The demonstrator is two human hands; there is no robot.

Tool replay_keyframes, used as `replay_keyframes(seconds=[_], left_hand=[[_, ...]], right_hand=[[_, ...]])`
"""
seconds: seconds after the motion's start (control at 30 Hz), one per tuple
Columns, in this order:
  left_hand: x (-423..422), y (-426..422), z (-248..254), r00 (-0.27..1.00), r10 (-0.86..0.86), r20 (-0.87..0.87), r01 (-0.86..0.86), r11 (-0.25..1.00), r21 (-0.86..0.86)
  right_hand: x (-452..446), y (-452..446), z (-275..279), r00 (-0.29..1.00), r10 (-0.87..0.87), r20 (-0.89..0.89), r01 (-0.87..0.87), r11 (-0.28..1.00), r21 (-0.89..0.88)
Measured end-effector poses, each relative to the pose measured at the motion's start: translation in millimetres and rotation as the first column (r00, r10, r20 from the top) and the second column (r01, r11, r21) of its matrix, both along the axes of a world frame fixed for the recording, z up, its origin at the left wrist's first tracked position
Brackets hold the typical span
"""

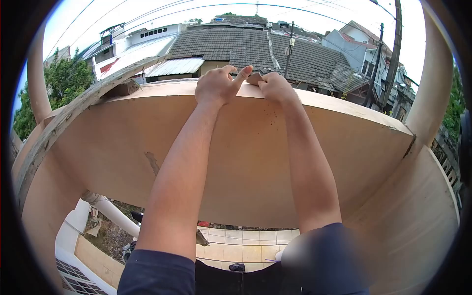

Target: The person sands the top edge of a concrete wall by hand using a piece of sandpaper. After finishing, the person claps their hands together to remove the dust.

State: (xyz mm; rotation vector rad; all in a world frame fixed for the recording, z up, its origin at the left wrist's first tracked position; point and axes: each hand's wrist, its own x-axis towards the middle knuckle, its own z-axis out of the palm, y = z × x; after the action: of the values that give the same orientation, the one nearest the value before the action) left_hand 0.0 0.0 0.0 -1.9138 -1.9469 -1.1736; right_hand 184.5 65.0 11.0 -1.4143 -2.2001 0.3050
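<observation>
My right hand (278, 88) is closed on a small flat brown piece (254, 78) that looks like folded sandpaper, at the top of the cream wall (162, 123). Just left of it, my left hand (219, 86) is at the same ledge (172, 88), with thumb and fingers apart and nothing seen in it. The palm side of the left hand is hidden. Dark specks (270, 117) dot the wall face below the right hand.
A weathered plank (73, 118) leans across the wall's left end, near a brick-like block (124, 88). Round columns (432, 73) flank the wall. Far below lies a tiled floor (236, 241). Tiled roofs (221, 46), a utility pole (393, 54) and wires are beyond.
</observation>
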Motion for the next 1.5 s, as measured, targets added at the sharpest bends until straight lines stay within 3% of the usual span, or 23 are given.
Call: replay_keyframes(seconds=[0.07,0.2,0.27,0.4,0.47,0.57,0.6,0.67,0.77,0.83,0.9,0.93,1.07,1.13,1.23,1.37,1.43,1.5], left_hand=[[1.1,0.0,1.6,0.999,-0.014,0.028,0.016,0.998,-0.054],[-0.3,-3.5,0.6,1.0,-0.004,0.029,0.006,0.998,-0.06],[0.2,-1.5,2.0,0.999,-0.012,0.034,0.014,0.998,-0.063],[1.1,-2.1,0.1,0.999,-0.01,0.036,0.012,0.998,-0.06],[1.5,-2.0,0.7,0.999,-0.001,0.032,0.003,0.998,-0.064],[1.6,-5.8,1.8,0.999,-0.012,0.033,0.014,0.998,-0.064],[0.3,-4.8,1.3,0.999,-0.01,0.032,0.012,0.998,-0.062],[0.4,-1.6,0.5,1.0,-0.012,0.026,0.014,0.998,-0.058],[1.4,-2.0,0.9,1.0,0.003,0.022,-0.002,0.999,-0.044],[1.1,-0.8,-0.8,1.0,0.0,0.026,0.001,0.999,-0.041],[2.0,0.4,0.1,1.0,-0.001,0.03,0.002,1.0,-0.029],[2.0,0.5,0.1,0.999,0.0,0.034,0.001,1.0,-0.028],[1.0,1.3,-2.2,0.999,0.008,0.039,-0.008,1.0,-0.009],[1.8,0.5,-0.2,0.999,-0.001,0.041,0.002,1.0,-0.021],[1.9,-2.2,-0.7,0.999,0.005,0.044,-0.004,1.0,-0.02],[2.2,-3.5,1.3,0.999,0.001,0.035,0.0,1.0,-0.031],[1.5,-5.8,1.0,0.999,0.008,0.042,-0.006,1.0,-0.03],[3.3,-4.4,1.3,0.999,0.002,0.045,-0.001,1.0,-0.024]], right_hand=[[-2.1,1.2,-3.5,0.953,-0.273,-0.128,0.279,0.96,0.032],[-2.1,7.6,-11.2,0.967,-0.222,-0.126,0.232,0.97,0.075],[2.1,14.2,-10.6,0.999,0.015,-0.035,-0.012,0.997,0.077],[0.8,1.7,-1.8,1.0,0.021,0.012,-0.021,1.0,-0.008],[-4.1,1.8,-1.6,0.982,-0.19,-0.012,0.19,0.982,0.016],[-7.5,17.9,-7.7,0.955,-0.298,0.012,0.297,0.955,0.014],[-5.5,17.5,-7.0,0.955,-0.296,0.01,0.295,0.955,0.015],[2.4,16.5,-6.1,0.998,0.017,0.058,-0.018,1.0,0.008],[6.5,4.2,2.1,0.994,0.109,0.03,-0.106,0.989,-0.1],[0.2,-2.1,1.6,0.998,0.054,0.034,-0.048,0.987,-0.155],[-6.1,-6.2,-2.4,0.975,-0.202,0.096,0.199,0.979,0.043],[-6.9,-2.4,-4.9,0.962,-0.257,0.096,0.253,0.966,0.053],[1.0,2.4,-3.6,0.992,-0.111,0.052,0.111,0.994,0.009],[6.1,-8.4,5.1,0.996,0.059,0.061,-0.053,0.994,-0.098],[9.8,-9.2,4.6,0.986,0.164,0.022,-0.162,0.983,-0.092],[1.9,-3.6,4.1,0.997,0.079,0.006,-0.078,0.992,-0.1],[-2.1,-5.4,0.0,0.997,-0.072,-0.037,0.072,0.997,-0.003],[-1.0,-4.3,-0.8,0.999,-0.052,0.013,0.052,0.999,0.007]])
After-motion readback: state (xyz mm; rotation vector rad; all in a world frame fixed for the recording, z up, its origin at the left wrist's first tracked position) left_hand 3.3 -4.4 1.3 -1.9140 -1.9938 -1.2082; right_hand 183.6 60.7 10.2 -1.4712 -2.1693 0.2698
